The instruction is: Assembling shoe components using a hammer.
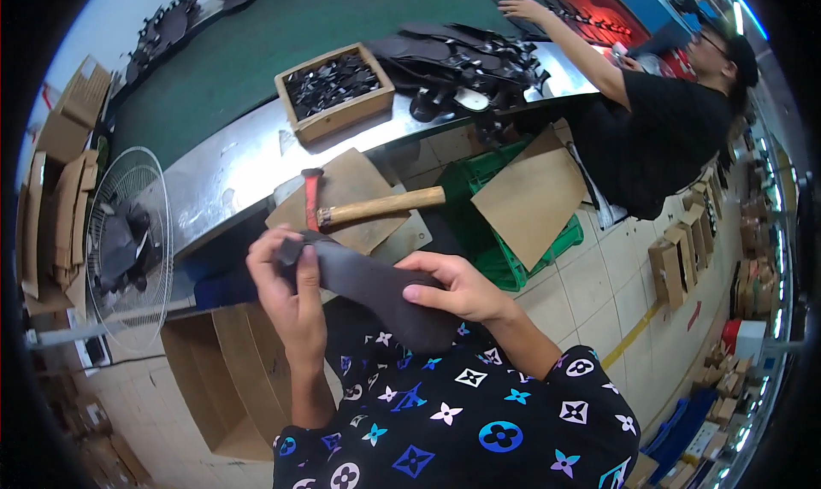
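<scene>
A dark grey shoe insole (368, 277) is held up between my two hands in front of my body. My left hand (295, 288) closes its thumb and fingers on the far-left end, where a small dark piece sticks up. On the wider part near my chest, my right hand (457, 291) grips the edge with its thumb on top. Just beyond the hands, a hammer (376, 207) with a red head and wooden handle lies on a brown cardboard sheet (355, 177).
A wooden box (342, 117) of small dark parts stands on the metal bench edge beside piled dark insoles (453, 57). A wire basket (128, 250) is at left. A green crate (513, 271) sits right, under cardboard. A co-worker in black (654, 130) reaches over the green belt (222, 70).
</scene>
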`<act>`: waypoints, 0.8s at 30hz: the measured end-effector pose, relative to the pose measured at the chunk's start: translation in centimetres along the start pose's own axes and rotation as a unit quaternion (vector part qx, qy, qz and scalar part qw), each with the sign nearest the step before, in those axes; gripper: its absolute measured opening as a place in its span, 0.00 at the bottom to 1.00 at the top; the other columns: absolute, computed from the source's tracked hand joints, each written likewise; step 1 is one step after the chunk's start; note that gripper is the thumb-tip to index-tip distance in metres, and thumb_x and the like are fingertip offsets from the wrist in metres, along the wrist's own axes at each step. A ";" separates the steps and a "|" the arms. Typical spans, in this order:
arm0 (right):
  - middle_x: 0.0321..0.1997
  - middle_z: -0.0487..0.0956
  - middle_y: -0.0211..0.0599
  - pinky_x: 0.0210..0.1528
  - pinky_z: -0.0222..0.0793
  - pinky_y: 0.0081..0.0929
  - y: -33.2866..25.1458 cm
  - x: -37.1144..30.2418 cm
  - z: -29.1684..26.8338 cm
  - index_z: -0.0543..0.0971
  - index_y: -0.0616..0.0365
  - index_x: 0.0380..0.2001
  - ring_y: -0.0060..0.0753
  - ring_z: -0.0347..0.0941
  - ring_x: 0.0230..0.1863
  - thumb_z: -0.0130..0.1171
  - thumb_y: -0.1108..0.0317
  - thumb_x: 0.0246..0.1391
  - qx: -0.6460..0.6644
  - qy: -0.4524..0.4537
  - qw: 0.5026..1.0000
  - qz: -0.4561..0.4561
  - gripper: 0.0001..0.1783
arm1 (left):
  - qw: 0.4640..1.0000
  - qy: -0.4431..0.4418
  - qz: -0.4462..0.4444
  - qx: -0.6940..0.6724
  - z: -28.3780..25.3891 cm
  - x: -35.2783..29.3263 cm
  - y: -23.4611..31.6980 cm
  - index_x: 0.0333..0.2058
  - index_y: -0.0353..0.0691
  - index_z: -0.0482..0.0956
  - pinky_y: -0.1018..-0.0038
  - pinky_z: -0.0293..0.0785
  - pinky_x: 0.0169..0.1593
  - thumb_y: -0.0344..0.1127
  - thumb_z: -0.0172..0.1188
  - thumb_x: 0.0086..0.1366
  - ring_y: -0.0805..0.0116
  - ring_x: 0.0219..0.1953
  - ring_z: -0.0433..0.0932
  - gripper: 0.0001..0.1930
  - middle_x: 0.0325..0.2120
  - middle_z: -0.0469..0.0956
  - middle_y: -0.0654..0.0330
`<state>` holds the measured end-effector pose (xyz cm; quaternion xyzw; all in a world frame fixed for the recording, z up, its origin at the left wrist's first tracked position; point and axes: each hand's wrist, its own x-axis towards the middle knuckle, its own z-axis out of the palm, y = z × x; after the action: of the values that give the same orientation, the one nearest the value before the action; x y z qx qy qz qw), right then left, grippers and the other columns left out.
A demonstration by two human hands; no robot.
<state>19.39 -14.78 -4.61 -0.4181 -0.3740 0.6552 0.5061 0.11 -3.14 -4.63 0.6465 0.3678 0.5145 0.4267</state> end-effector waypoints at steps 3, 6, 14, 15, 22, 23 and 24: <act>0.47 0.79 0.34 0.52 0.71 0.22 0.2 -2.7 -2.8 0.74 0.65 0.54 0.20 0.75 0.48 0.59 0.69 0.63 -0.056 0.082 0.995 -0.024 0.18 | 0.986 -0.133 -0.101 -0.012 1.2 -0.1 -0.3 0.56 0.34 0.67 0.66 0.64 0.63 0.37 0.60 0.70 0.62 0.59 0.71 0.21 0.53 0.72 0.54; 0.46 0.80 0.35 0.50 0.74 0.22 0.7 -6.4 -7.2 0.76 0.65 0.52 0.22 0.77 0.45 0.60 0.71 0.61 -0.007 0.238 0.968 -0.076 0.17 | 0.982 -0.170 -0.084 0.008 2.5 -0.4 -0.9 0.57 0.33 0.67 0.64 0.65 0.63 0.38 0.58 0.70 0.59 0.61 0.71 0.21 0.55 0.73 0.50; 0.46 0.81 0.37 0.46 0.75 0.22 6.9 -12.3 -21.8 0.72 0.65 0.54 0.24 0.78 0.43 0.59 0.65 0.64 0.031 0.551 0.811 -0.192 0.20 | 0.970 -0.200 -0.137 0.003 3.7 -1.1 -2.4 0.57 0.32 0.67 0.65 0.68 0.63 0.34 0.55 0.72 0.59 0.60 0.71 0.19 0.55 0.73 0.48; 0.45 0.81 0.37 0.45 0.74 0.23 9.7 -12.6 -24.1 0.72 0.66 0.54 0.25 0.79 0.42 0.60 0.63 0.63 -0.017 0.616 0.771 -0.161 0.22 | 0.970 -0.200 -0.137 0.004 3.7 -1.2 -2.6 0.57 0.32 0.67 0.65 0.67 0.63 0.34 0.54 0.72 0.59 0.60 0.71 0.19 0.55 0.73 0.49; 0.44 0.82 0.43 0.39 0.74 0.27 24.1 -14.9 -31.4 0.71 0.67 0.57 0.32 0.80 0.39 0.64 0.54 0.58 -0.197 0.659 0.714 0.134 0.32 | 0.967 -0.193 -0.163 0.014 4.2 -1.1 -2.0 0.58 0.33 0.67 0.67 0.67 0.63 0.32 0.53 0.73 0.61 0.60 0.71 0.18 0.56 0.72 0.50; 0.44 0.82 0.43 0.39 0.74 0.27 24.2 -14.2 -31.1 0.71 0.67 0.57 0.32 0.80 0.39 0.64 0.54 0.58 -0.191 0.657 0.716 0.136 0.32 | 0.967 -0.195 -0.164 0.021 3.8 -1.2 -2.1 0.58 0.33 0.67 0.67 0.67 0.63 0.32 0.53 0.73 0.61 0.60 0.71 0.18 0.56 0.72 0.50; 0.42 0.82 0.47 0.43 0.75 0.33 24.0 -13.2 -31.2 0.72 0.70 0.54 0.40 0.80 0.40 0.65 0.55 0.57 -0.249 0.663 0.694 0.129 0.31 | 0.968 -0.183 -0.168 0.025 3.5 -1.2 -2.4 0.58 0.33 0.67 0.67 0.67 0.62 0.32 0.53 0.73 0.62 0.59 0.71 0.18 0.55 0.73 0.51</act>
<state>41.75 -30.59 -35.86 -0.8988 -0.0328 0.1499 0.4107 3.23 -3.98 -7.64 0.6691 0.3993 0.2988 0.5510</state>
